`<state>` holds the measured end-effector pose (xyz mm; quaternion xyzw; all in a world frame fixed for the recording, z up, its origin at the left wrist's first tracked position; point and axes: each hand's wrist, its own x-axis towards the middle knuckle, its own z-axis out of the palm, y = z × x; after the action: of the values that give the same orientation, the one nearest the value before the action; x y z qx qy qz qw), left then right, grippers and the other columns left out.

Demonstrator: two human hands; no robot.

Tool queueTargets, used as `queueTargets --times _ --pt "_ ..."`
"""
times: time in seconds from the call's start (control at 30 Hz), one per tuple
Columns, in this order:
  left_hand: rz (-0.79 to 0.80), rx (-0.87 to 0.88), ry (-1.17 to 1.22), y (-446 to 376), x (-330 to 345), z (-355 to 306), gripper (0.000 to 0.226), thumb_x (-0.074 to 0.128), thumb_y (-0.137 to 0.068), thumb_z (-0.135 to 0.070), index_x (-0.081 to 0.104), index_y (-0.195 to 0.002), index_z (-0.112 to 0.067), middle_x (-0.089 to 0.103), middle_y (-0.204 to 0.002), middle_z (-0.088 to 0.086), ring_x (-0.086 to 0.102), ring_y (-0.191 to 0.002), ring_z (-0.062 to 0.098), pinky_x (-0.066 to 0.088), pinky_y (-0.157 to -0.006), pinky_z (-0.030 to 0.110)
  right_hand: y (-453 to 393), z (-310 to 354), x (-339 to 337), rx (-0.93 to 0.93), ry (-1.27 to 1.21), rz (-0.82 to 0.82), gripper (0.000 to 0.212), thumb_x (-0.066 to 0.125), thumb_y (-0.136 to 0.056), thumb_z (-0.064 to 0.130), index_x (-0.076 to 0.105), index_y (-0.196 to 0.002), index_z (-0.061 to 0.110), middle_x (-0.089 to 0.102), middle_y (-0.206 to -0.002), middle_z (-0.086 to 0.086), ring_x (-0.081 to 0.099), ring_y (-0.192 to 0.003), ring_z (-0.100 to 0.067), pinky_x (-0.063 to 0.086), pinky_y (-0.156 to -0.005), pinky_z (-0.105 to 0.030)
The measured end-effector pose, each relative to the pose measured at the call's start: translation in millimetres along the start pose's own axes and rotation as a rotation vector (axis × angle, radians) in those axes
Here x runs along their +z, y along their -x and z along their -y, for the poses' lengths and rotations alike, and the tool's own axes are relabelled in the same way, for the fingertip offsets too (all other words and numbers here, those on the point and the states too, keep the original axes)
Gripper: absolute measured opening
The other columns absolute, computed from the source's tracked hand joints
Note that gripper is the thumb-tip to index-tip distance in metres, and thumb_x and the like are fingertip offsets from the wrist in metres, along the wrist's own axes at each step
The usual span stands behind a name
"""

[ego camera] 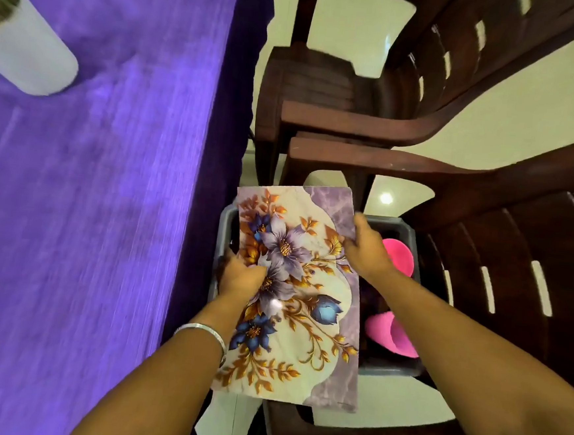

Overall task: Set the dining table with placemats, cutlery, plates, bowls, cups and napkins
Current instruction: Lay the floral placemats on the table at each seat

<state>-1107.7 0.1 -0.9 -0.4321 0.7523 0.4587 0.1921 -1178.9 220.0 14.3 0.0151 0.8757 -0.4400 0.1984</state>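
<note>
Floral placemat (pixel 300 287) held over a grey plastic bin (pixel 388 367), which sits on the seat of a dark brown plastic chair (pixel 501 268). Landmark: the bin

Left hand (pixel 240 275): grips the placemat's left long edge, fingers curled over it, above the bin's left wall. Silver bangle (pixel 201 330) on that wrist

Right hand (pixel 365 247): pinches the placemat's right long edge near the far corner, above the bin's far half

Placemat: purple marbled border, cream centre, purple and blue flowers with orange-gold leaves. It covers most of the bin's left side and overhangs the near and far rims. Whether it touches the rim cannot be told

Inside the bin, right of the placemat: two pink cups (pixel 391 333), one near the far wall, one lying on its side toward the near wall

Left of the bin: table under a purple tablecloth (pixel 108 203). A white cylinder (pixel 27 49) stands on it, well away from the bin, toward the far left

Beyond the bin: a second brown chair (pixel 323 93), pale floor (pixel 358 30) showing through
</note>
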Motion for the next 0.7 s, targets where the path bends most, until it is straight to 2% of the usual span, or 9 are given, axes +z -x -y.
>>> queueTargets --times 0.07,0.1,0.17,0.23,0.33,0.4,0.5,0.6,0.7 --pt "-0.007 0.071 0.030 27.5 -4.6 -3.4 0.078 0.072 -0.081 -0.014 0.031 -0.147 -0.004 0.049 -0.140 0.017 0.049 -0.127 0.035 0.042 -0.105 0.038 27.4 24.6 -13.9 -0.132 0.089 -0.013 0.020 0.047 -0.095 0.005 0.042 -0.112 0.014 0.049 -0.074 0.013 0.049 -0.071 -0.014 0.032 -0.052 -0.016" --pt "-0.010 0.105 0.038 44.8 -9.0 -4.1 0.077 0.072 -0.082 -0.011 0.031 -0.147 -0.003 0.050 -0.139 0.016 0.050 -0.127 0.034 0.041 -0.101 0.034 45.0 37.0 -21.6 -0.190 0.137 -0.026 0.020 0.046 -0.095 0.004 0.042 -0.114 0.010 0.042 -0.070 0.014 0.044 -0.063 -0.013 0.028 -0.050 -0.022" --pt "-0.012 0.180 0.058 79.0 -20.0 -1.5 0.075 0.074 -0.080 -0.010 0.036 -0.143 -0.004 0.053 -0.136 0.013 0.053 -0.123 0.032 0.042 -0.090 0.029 83.4 58.7 -37.0 -0.287 0.202 -0.079 0.022 0.044 -0.095 0.003 0.041 -0.116 -0.001 0.043 -0.067 0.007 0.038 -0.055 -0.015 0.025 -0.057 -0.028" --pt "0.002 0.245 0.085 112.7 -33.6 2.0 0.075 0.076 -0.078 -0.011 0.037 -0.143 -0.006 0.057 -0.130 0.007 0.055 -0.119 0.029 0.040 -0.087 0.027 121.2 76.7 -53.7 -0.355 0.218 -0.164 0.023 0.043 -0.095 0.004 0.040 -0.117 -0.005 0.054 -0.075 -0.009 0.045 -0.060 -0.029 0.027 -0.058 -0.031" --pt "0.048 0.334 0.137 166.5 -62.1 16.2 0.087 0.080 -0.077 -0.016 0.029 -0.147 -0.008 0.053 -0.136 0.008 0.052 -0.124 0.028 0.040 -0.091 0.029 186.9 108.4 -75.1 -0.494 0.192 -0.316 0.035 0.039 -0.091 0.010 0.041 -0.122 -0.006 0.060 -0.085 -0.026 0.055 -0.072 -0.044 0.034 -0.055 -0.036" --pt "0.049 0.395 0.143 197.7 -83.7 27.9 0.098 0.083 -0.075 -0.022 0.022 -0.151 -0.010 0.042 -0.148 0.013 0.044 -0.133 0.030 0.038 -0.094 0.030 227.4 132.2 -85.6 -0.582 0.195 -0.388 0.043 0.037 -0.086 0.014 0.043 -0.125 -0.003 0.059 -0.082 -0.022 0.054 -0.071 -0.041 0.039 -0.056 -0.039" --pt "-0.009 0.493 0.203 240.1 -124.1 49.3 0.112 0.086 -0.070 -0.031 0.015 -0.153 -0.010 0.026 -0.157 0.013 0.030 -0.143 0.027 0.033 -0.109 0.036 290.1 174.1 -101.1 -0.742 0.220 -0.460 0.041 0.039 -0.086 0.012 0.045 -0.126 0.001 0.057 -0.076 -0.012 0.055 -0.066 -0.035 0.036 -0.057 -0.033" --pt "-0.117 0.547 0.268 272.9 -167.0 64.7 0.119 0.087 -0.066 -0.041 0.013 -0.154 -0.013 0.024 -0.159 0.010 0.027 -0.144 0.023 0.030 -0.114 0.040 344.1 219.0 -116.7 -0.905 0.199 -0.513 0.036 0.042 -0.087 0.007 0.046 -0.122 0.003 0.064 -0.086 -0.015 0.061 -0.074 -0.037 0.047 -0.060 -0.039" --pt "-0.159 0.605 0.371 299.0 -207.8 79.7 0.122 0.088 -0.063 -0.041 0.012 -0.155 -0.014 0.024 -0.158 0.009 0.027 -0.144 0.021 0.031 -0.114 0.040 389.0 259.9 -122.0 -1.005 0.091 -0.528 0.025 0.044 -0.089 0.004 0.047 -0.114 0.001 0.059 -0.078 -0.005 0.055 -0.066 -0.022 0.042 -0.059 -0.034"
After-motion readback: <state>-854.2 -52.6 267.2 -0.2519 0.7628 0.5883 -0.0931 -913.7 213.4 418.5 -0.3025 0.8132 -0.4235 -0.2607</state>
